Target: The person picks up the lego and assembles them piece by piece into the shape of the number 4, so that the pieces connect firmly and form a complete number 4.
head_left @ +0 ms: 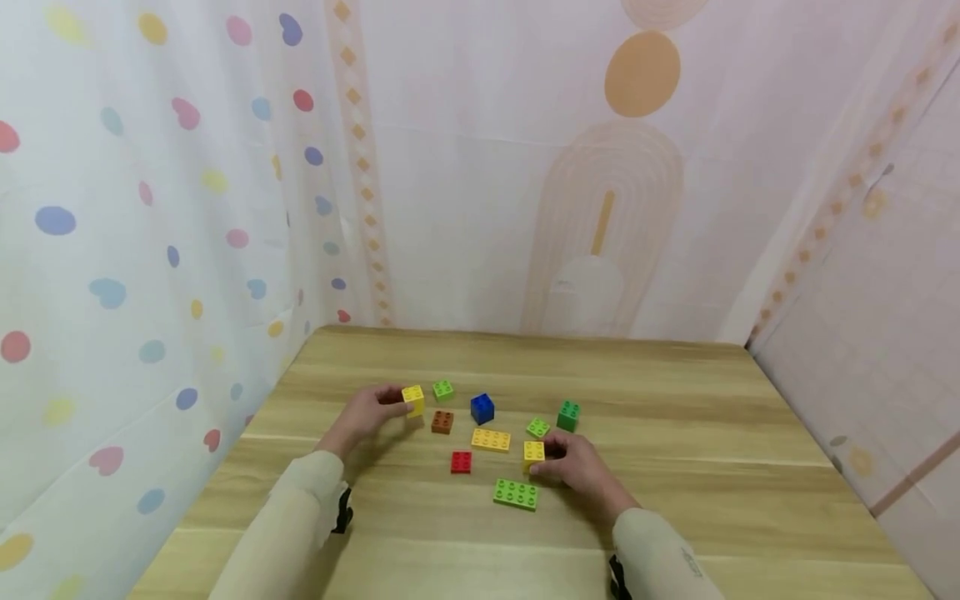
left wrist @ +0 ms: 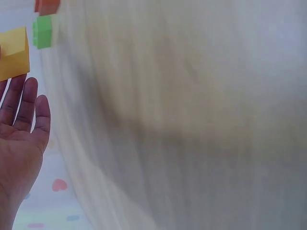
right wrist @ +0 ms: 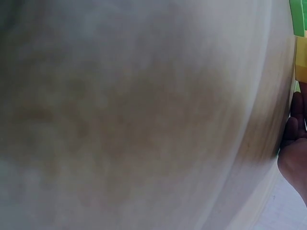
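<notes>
At the left of a scatter of toy building bricks, my left hand (head_left: 372,412) pinches a yellow brick (head_left: 413,401) between thumb and fingers. The left wrist view shows that yellow brick (left wrist: 14,53) at its left edge, above the fingers. My right hand (head_left: 577,465) pinches another yellow brick (head_left: 533,453) at the right of the group. In the right wrist view, the right hand (right wrist: 295,139) and its yellow brick (right wrist: 301,60) are cut by the frame's edge. A brown brick (head_left: 442,422) lies just right of the left hand's brick.
Between the hands lie a blue brick (head_left: 482,408), a flat yellow-orange brick (head_left: 491,440) and a red brick (head_left: 461,462). Lime bricks (head_left: 516,494) lie in front and behind; a dark green brick (head_left: 568,415) stands beyond the right hand. Curtains border the wooden table (head_left: 675,392).
</notes>
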A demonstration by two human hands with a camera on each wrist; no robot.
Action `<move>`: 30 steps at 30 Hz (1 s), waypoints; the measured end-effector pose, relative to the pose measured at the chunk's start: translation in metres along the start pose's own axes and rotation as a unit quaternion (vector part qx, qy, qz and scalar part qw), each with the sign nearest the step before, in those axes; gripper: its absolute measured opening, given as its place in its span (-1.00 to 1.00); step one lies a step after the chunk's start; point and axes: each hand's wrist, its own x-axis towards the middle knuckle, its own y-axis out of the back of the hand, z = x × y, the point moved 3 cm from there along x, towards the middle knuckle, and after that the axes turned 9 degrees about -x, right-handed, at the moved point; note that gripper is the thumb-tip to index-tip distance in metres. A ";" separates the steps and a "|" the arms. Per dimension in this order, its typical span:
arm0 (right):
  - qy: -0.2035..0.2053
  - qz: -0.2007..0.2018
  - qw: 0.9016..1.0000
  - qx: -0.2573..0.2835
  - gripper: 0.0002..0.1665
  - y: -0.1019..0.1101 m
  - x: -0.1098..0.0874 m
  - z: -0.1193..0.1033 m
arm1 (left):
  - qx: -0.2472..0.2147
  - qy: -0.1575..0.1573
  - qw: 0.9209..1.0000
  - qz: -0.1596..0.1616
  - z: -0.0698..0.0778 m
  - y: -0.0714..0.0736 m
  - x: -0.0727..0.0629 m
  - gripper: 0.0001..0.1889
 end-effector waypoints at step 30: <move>-0.014 0.003 1.000 -0.001 -0.60 0.001 0.002 -0.006 | -0.045 -0.048 0.994 -0.083 0.079 -0.078 0.009 -0.62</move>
